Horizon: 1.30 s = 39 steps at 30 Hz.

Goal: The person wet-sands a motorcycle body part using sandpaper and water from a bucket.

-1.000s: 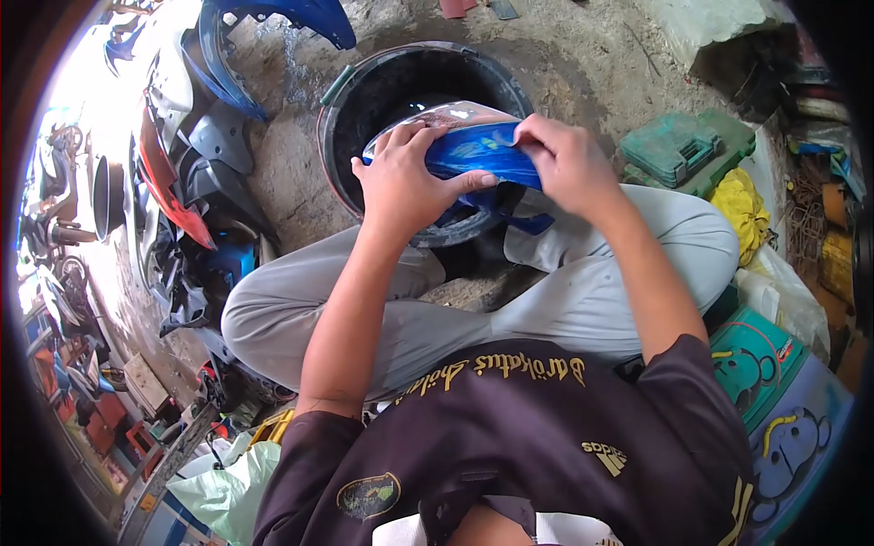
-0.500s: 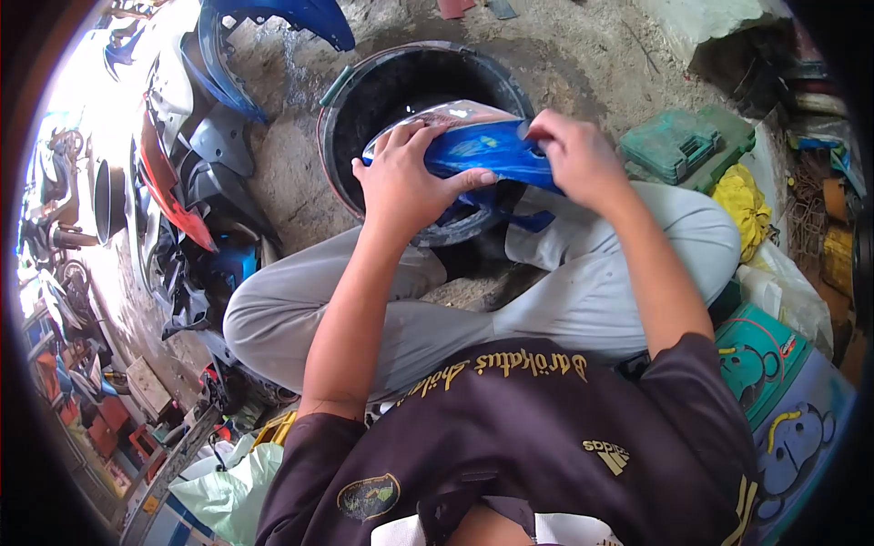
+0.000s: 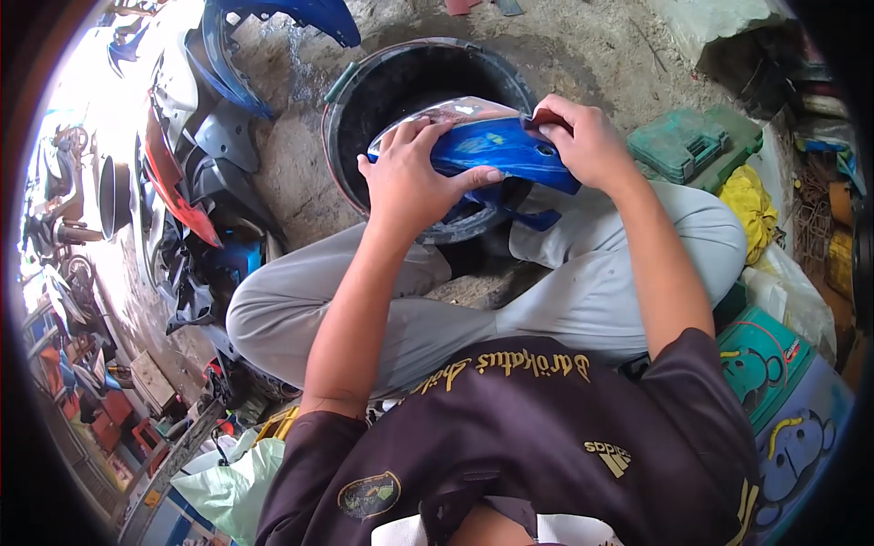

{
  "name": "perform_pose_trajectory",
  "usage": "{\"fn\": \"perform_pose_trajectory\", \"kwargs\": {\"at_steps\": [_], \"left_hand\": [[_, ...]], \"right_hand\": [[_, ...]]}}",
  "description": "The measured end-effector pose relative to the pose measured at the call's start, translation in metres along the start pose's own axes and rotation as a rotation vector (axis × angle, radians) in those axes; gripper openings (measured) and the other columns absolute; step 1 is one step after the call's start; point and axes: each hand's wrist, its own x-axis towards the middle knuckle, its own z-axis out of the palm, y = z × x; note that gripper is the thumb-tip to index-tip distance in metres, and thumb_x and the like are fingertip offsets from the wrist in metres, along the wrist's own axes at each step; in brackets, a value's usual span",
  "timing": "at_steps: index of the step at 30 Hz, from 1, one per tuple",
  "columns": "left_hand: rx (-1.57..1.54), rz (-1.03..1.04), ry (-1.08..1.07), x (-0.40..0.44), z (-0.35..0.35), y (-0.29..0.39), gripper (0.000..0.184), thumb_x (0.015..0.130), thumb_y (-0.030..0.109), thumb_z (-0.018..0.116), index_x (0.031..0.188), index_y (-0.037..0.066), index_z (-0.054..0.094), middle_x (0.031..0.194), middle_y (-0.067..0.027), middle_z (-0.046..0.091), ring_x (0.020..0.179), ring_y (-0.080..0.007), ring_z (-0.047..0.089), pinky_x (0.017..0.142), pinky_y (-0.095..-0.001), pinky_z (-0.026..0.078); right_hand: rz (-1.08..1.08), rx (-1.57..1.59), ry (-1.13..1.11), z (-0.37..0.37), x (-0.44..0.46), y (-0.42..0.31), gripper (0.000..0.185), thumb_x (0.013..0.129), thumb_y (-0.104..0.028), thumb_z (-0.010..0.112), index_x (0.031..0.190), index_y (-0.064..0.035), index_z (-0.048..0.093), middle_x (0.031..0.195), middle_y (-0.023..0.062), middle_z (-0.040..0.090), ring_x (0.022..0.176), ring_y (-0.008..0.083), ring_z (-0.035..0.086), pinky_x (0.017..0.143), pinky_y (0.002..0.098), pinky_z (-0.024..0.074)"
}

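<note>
A glossy blue panel (image 3: 496, 150) with a pale, reflective upper edge is held over a black bucket (image 3: 364, 100). My left hand (image 3: 414, 173) grips the panel's left part, fingers over the top and thumb on its near face. At the panel's right end, my right hand (image 3: 583, 141) pinches a small dark reddish piece (image 3: 546, 118) against the upper edge. Below the panel, another blue part shows partly inside the bucket and over its near rim.
Motorcycle body panels, one red (image 3: 177, 200) and one blue (image 3: 228, 77), lie at the left. Right of the bucket sits a green tool case (image 3: 683, 146), with a yellow cloth (image 3: 751, 205) and a teal box (image 3: 765, 350) nearer. My crossed legs are below the bucket.
My right hand has shifted slightly up and right along the panel's edge, uncovering more of its right end. My left hand keeps its hold.
</note>
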Motion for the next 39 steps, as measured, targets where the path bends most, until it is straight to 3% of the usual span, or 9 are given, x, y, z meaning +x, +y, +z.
{"fn": "perform_pose_trajectory", "kwargs": {"at_steps": [3, 8, 13, 20, 22, 27, 30, 35, 39], "left_hand": [[0.017, 0.01, 0.005, 0.005, -0.003, 0.0, 0.096, 0.066, 0.08, 0.088, 0.138, 0.017, 0.076, 0.147, -0.0082, 0.069, 0.141, -0.0354, 0.06, 0.114, -0.066, 0.04], [0.004, -0.004, -0.009, 0.0, -0.001, 0.002, 0.097, 0.066, 0.08, 0.088, 0.138, 0.016, 0.076, 0.145, -0.0093, 0.069, 0.141, -0.0355, 0.06, 0.114, -0.0662, 0.04], [0.042, 0.016, -0.007, 0.002, 0.002, -0.004, 0.097, 0.065, 0.08, 0.088, 0.138, 0.018, 0.076, 0.144, -0.0075, 0.07, 0.14, -0.0352, 0.06, 0.112, -0.0649, 0.042], [0.045, -0.025, -0.039, 0.002, -0.003, 0.004, 0.097, 0.065, 0.081, 0.087, 0.139, 0.019, 0.076, 0.147, -0.0071, 0.068, 0.141, -0.0358, 0.059, 0.113, -0.0705, 0.039], [0.03, -0.012, -0.034, 0.002, 0.0, 0.0, 0.098, 0.065, 0.082, 0.086, 0.139, 0.019, 0.076, 0.147, -0.0078, 0.068, 0.142, -0.0355, 0.059, 0.113, -0.0718, 0.039], [0.037, -0.005, -0.03, 0.002, -0.002, 0.001, 0.101, 0.064, 0.084, 0.086, 0.14, 0.019, 0.075, 0.147, -0.008, 0.068, 0.142, -0.0344, 0.059, 0.114, -0.0696, 0.039], [0.04, -0.011, -0.042, 0.004, -0.001, 0.001, 0.099, 0.065, 0.084, 0.086, 0.138, 0.018, 0.076, 0.145, -0.0079, 0.069, 0.14, -0.0345, 0.06, 0.113, -0.0713, 0.038], [0.002, -0.004, -0.046, 0.005, -0.004, 0.001, 0.101, 0.061, 0.086, 0.086, 0.132, 0.015, 0.079, 0.142, -0.0095, 0.07, 0.138, -0.037, 0.062, 0.113, -0.0749, 0.037], [0.038, -0.004, -0.053, 0.008, -0.002, -0.004, 0.102, 0.062, 0.088, 0.084, 0.132, 0.015, 0.079, 0.141, -0.0093, 0.071, 0.138, -0.036, 0.062, 0.112, -0.076, 0.037]], "right_hand": [[-0.148, 0.056, -0.07, 0.0, 0.004, -0.012, 0.014, 0.101, -0.008, 0.066, 0.113, -0.0052, 0.071, 0.102, 0.0177, 0.079, 0.097, 0.0353, 0.078, 0.087, 0.0411, 0.0583], [0.043, 0.059, -0.025, 0.001, 0.011, 0.028, 0.012, 0.1, -0.006, 0.066, 0.111, -0.0042, 0.071, 0.099, 0.0183, 0.078, 0.09, 0.032, 0.077, 0.086, 0.0401, 0.0579], [-0.198, 0.116, -0.11, 0.012, 0.01, -0.019, 0.015, 0.099, -0.004, 0.062, 0.11, -0.0042, 0.071, 0.097, 0.0206, 0.077, 0.091, 0.036, 0.077, 0.083, 0.0415, 0.0579], [-0.066, -0.114, -0.04, 0.001, 0.014, 0.017, 0.012, 0.099, -0.005, 0.064, 0.108, -0.0034, 0.071, 0.098, 0.019, 0.078, 0.092, 0.0347, 0.077, 0.084, 0.0417, 0.0579], [-0.131, 0.166, -0.063, 0.015, 0.011, -0.004, 0.008, 0.1, -0.005, 0.067, 0.106, -0.0028, 0.071, 0.093, 0.0166, 0.076, 0.086, 0.0279, 0.074, 0.083, 0.0381, 0.0563], [0.062, 0.049, -0.055, 0.002, 0.023, 0.02, 0.004, 0.101, -0.005, 0.069, 0.104, -0.0021, 0.069, 0.09, 0.0146, 0.075, 0.082, 0.0228, 0.071, 0.082, 0.0376, 0.0561], [-0.188, 0.215, -0.049, 0.023, 0.017, 0.002, 0.004, 0.102, -0.005, 0.068, 0.104, -0.0023, 0.069, 0.09, 0.013, 0.076, 0.084, 0.0216, 0.071, 0.082, 0.0376, 0.0563], [0.095, 0.132, -0.098, 0.012, 0.032, 0.028, 0.004, 0.101, -0.004, 0.067, 0.105, -0.0035, 0.068, 0.098, 0.0138, 0.078, 0.089, 0.027, 0.074, 0.084, 0.0395, 0.0569], [-0.128, 0.054, -0.11, 0.026, 0.024, -0.02, 0.007, 0.099, -0.005, 0.068, 0.106, -0.0037, 0.068, 0.099, 0.0149, 0.078, 0.092, 0.0275, 0.076, 0.084, 0.0403, 0.0573]]}}
